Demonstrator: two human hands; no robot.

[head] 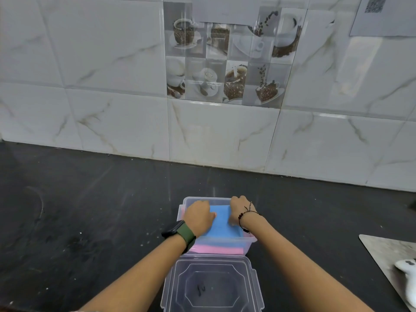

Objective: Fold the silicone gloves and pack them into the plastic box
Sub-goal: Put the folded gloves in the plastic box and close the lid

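Here my left hand [198,216] and my right hand [239,211] are both down inside the clear plastic box [249,240], on top of the folded blue glove [221,224]. The blue glove lies directly under my fingers and fills the gap between the two hands. My left fingers are bent down onto its left part, the tips touching the silicone near its middle. My right fingers are curled down onto its right edge, close to the box's right wall. I cannot tell whether either hand pinches the glove or only presses it, because the fingertips are hidden under the knuckles.

Beneath the blue glove, lower than my fingers, a pink glove [216,248] shows through the box's near wall as a flat layer at the bottom. Both gloves are inside the box.

On my left wrist is a watch with a green strap [186,234]; on my right wrist is a dark beaded bracelet [244,218].

Nearer to me than my hands, just beside the box's near wall, the clear lid [212,287] lies flat on the black counter [90,210]. Far off to the right of my right hand, a grey board [382,253] carries a white object [407,280] at the frame's edge. Beyond my fingers the counter meets a marbled tile wall [112,86].
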